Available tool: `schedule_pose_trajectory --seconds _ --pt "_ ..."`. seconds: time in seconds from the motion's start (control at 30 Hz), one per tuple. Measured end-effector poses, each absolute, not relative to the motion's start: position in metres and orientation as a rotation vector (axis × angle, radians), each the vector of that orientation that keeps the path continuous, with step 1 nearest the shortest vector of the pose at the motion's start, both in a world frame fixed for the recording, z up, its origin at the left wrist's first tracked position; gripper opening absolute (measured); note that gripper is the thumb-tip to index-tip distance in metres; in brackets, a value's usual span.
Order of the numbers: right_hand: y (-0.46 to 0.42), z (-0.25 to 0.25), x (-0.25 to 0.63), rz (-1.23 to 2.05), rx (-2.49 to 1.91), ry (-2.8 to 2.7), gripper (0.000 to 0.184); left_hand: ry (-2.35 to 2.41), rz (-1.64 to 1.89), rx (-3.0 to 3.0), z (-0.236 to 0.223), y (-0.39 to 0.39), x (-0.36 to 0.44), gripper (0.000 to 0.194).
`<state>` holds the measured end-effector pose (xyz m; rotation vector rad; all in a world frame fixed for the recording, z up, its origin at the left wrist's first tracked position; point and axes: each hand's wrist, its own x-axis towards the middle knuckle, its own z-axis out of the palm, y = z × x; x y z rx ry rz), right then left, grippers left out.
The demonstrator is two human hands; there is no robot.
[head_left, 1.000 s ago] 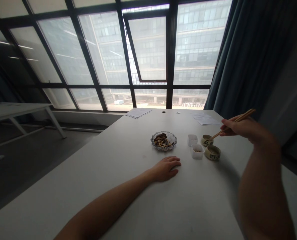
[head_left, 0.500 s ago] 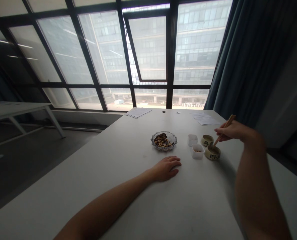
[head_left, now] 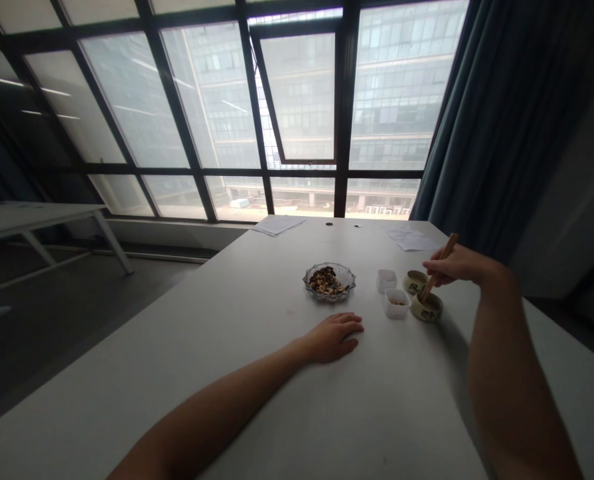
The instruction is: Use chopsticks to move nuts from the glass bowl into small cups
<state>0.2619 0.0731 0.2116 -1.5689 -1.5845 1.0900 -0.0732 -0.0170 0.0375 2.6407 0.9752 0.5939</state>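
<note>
My right hand (head_left: 449, 264) is closed round a pair of wooden chopsticks (head_left: 437, 269). Their lower ends reach into the nearer of two small ceramic bowls (head_left: 427, 311) with dark characters on the side; what lies inside it is hard to make out. Just behind stands the other ceramic bowl (head_left: 415, 285). To the left are two white plastic cups: the front cup (head_left: 397, 308) has some small pieces at its bottom, and the rear cup (head_left: 386, 283) shows no clear contents. My left hand (head_left: 334, 337) lies flat on the table, fingers stretched, holding nothing.
A clear glass bowl (head_left: 330, 296) of mixed nuts or seeds stands beyond my left hand. Papers (head_left: 278, 225) lie at the far left of the white table (head_left: 257, 293), with more sheets (head_left: 411, 237) at the far right. Windows and a blue curtain rise behind.
My right hand and the chopsticks have shifted slightly left, and the chopsticks stand a little steeper in the nearer ceramic bowl. My left hand stays in place on the table.
</note>
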Motion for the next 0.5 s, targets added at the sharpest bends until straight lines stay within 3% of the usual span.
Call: schedule_pose_trajectory --seconds 0.5 --pt "0.0737 0.2097 0.2683 1.065 -1.487 -1.565 0.022 0.979 0.600 2.638 0.0357 -0.0165 -0.0746 0.038"
